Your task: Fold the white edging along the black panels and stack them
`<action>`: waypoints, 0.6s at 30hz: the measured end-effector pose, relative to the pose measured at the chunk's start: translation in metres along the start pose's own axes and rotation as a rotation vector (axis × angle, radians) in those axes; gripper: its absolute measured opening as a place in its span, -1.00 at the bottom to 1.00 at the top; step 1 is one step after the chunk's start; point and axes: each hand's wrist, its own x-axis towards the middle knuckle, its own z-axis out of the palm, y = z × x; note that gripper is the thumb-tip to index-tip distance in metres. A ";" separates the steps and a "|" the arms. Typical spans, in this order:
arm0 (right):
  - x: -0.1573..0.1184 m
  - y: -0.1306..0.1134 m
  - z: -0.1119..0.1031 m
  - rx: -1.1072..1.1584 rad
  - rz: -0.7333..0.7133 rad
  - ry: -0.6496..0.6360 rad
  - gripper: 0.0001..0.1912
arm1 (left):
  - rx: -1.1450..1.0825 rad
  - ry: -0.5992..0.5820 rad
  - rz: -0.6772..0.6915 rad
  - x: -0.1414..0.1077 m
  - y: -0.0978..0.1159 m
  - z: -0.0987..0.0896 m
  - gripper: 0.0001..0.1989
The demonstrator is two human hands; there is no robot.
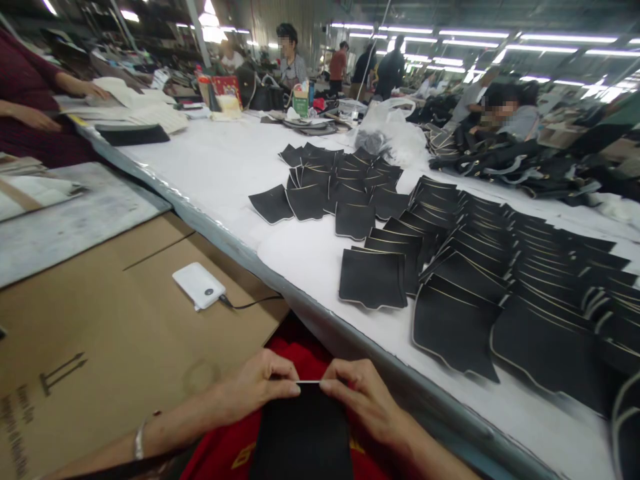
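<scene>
Both hands pinch the far edge of a black leather-like panel that lies over a red cloth at the bottom of the head view. My left hand grips the left part of that pale edge between thumb and fingers. A short way to the right, my right hand pinches the same edge. Between the two thumbs a thin whitish strip of the edge shows. The panel's near end runs out of view. Many similar black panels with pale edges lie in overlapping rows on the white table, ahead and to the right.
A cardboard surface at the left carries a white power bank with a black cable. The white table's edge runs diagonally before me. A clear plastic bag sits farther back. A co-worker's hands rest near pale sheets.
</scene>
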 end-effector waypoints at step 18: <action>0.032 -0.022 0.000 -0.069 -0.157 0.195 -0.55 | -0.487 0.091 0.113 -0.014 -0.009 -0.022 -0.49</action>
